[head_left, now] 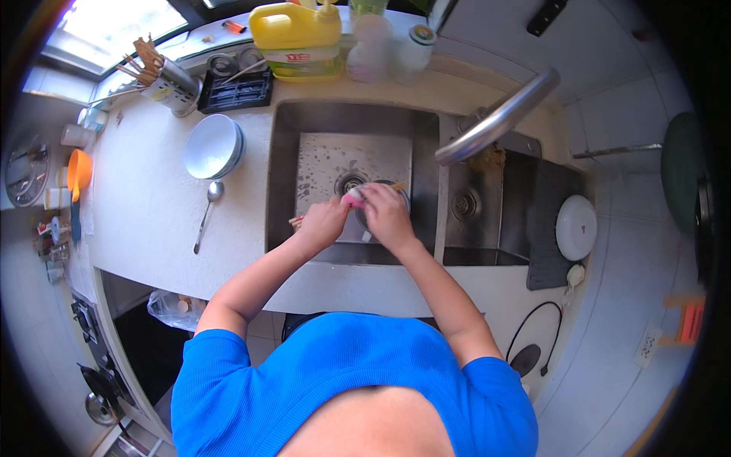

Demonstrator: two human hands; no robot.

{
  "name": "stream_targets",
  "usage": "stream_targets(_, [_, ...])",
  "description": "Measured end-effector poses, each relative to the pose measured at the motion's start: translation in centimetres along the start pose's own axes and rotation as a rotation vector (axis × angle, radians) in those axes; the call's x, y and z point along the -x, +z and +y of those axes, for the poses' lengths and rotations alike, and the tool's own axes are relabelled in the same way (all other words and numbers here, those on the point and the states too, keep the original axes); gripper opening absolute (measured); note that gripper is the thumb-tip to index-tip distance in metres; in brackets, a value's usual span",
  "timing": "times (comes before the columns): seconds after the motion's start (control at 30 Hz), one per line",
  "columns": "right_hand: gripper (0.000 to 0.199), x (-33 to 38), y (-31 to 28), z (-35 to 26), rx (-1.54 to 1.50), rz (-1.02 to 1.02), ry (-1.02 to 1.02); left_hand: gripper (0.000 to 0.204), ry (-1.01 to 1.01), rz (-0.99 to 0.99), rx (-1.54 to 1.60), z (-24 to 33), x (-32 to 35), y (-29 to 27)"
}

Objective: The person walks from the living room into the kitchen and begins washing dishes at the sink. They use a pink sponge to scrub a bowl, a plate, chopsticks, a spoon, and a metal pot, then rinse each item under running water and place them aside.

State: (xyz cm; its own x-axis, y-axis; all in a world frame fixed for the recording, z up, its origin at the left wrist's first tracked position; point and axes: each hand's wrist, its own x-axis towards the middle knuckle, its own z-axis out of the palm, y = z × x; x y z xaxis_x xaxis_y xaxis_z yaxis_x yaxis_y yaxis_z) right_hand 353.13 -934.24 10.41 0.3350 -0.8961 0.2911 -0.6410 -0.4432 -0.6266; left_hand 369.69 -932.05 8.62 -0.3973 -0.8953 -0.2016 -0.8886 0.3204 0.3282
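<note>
Over the large left sink basin (279,183), my two hands meet close together. My left hand (324,222) is closed around thin sticks that look like chopsticks (296,222), their reddish ends poking out at its left. My right hand (387,215) is closed on a small pink and white sponge-like piece (353,198), pressed against the sticks between both hands. A yellowish stick end (398,186) shows past my right fingers. Below them a round dish (406,199) lies in the basin, mostly hidden by my right hand. The drain (351,182) is just beyond.
The faucet (499,118) arches over the smaller right basin (476,236). Left on the counter are stacked bowls (212,146), a spoon (207,213) and a utensil holder (173,87). A yellow jug (297,42) and white bottles (416,49) stand behind. At right is a white plate (576,228).
</note>
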Motion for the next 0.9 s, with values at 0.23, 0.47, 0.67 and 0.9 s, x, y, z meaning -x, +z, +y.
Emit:
stream_targets(0.23, [0.028,2.9,-0.5,7.1,-0.224,-0.063,0.549,0.025,-0.164,0.124,0.071,-4.1,4.8,-1.9])
stream_targets(0.47, [0.034,6.8,-0.6,7.5,-0.473,-0.13,0.746,0.025,-0.373,0.279,-0.057,-12.5,10.9,-4.7])
stream_targets(0.67, [0.033,6.7,-0.4,6.3,-0.491,-0.142,0.736,0.042,-0.265,0.313,-0.135,-14.6,11.0,-5.8])
stream_targets(0.9, [0.033,6.6,-1.5,5.9,-0.556,-0.143,0.763,0.033,-0.294,0.478,-0.078,-16.0,10.9,-4.4])
